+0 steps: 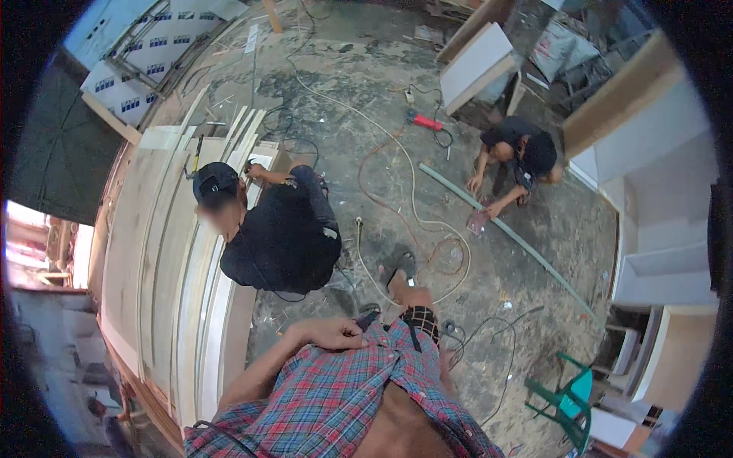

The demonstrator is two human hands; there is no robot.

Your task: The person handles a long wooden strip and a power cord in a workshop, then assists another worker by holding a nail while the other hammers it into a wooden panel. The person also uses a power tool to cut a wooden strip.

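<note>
My left hand (333, 334) rests against the front of my red and blue plaid shirt (305, 393), its fingers curled in. Whatever the fingers hold, if anything, is hidden. My right hand does not show; the shirt covers that side. Below me is my sandalled foot (402, 273), and a dark checked cloth (421, 321) shows beside the shirt. Just ahead to the left, a person in a black shirt and cap (282, 240) crouches beside a stack of long pale boards (172, 282), one hand on the boards.
Another person (527, 149) squats at the far right, hands at a long greenish strip (527, 248). A red power tool (425, 122) and a looping pale hose (359, 111) lie on the stained concrete floor. A green plastic chair (573, 401) and white cabinets (664, 267) stand at right.
</note>
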